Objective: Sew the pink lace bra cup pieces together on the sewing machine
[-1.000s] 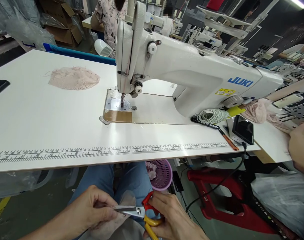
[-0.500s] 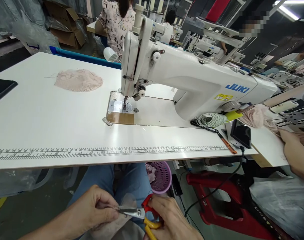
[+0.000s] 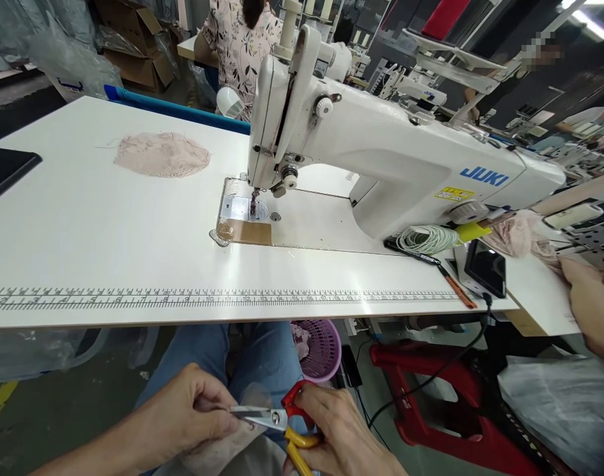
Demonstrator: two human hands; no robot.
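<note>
Low over my lap, my left hand (image 3: 182,416) pinches a small pale pink fabric piece (image 3: 232,443). My right hand (image 3: 341,433) is closed on scissors (image 3: 282,423) with one red and one yellow handle; the blades point left and meet the fabric beside my left fingertips. Above them stretches the white sewing table (image 3: 108,225) with a printed ruler along its front edge. A white JUKI sewing machine (image 3: 381,165) stands on it, and a stack of pink fabric pieces (image 3: 160,154) lies to the machine's left.
A purple basket (image 3: 321,347) with scraps hangs under the table. Coiled white cord (image 3: 425,238), a phone (image 3: 485,268) and pink cloth (image 3: 517,235) lie at the right. Another person's hand (image 3: 592,307) rests at the right edge. A red stool (image 3: 431,390) stands below. A person sits behind.
The view has shifted slightly, so the table and machine sit a little further right in frame. Both hands stay low on the fabric and scissors, barely moved.
</note>
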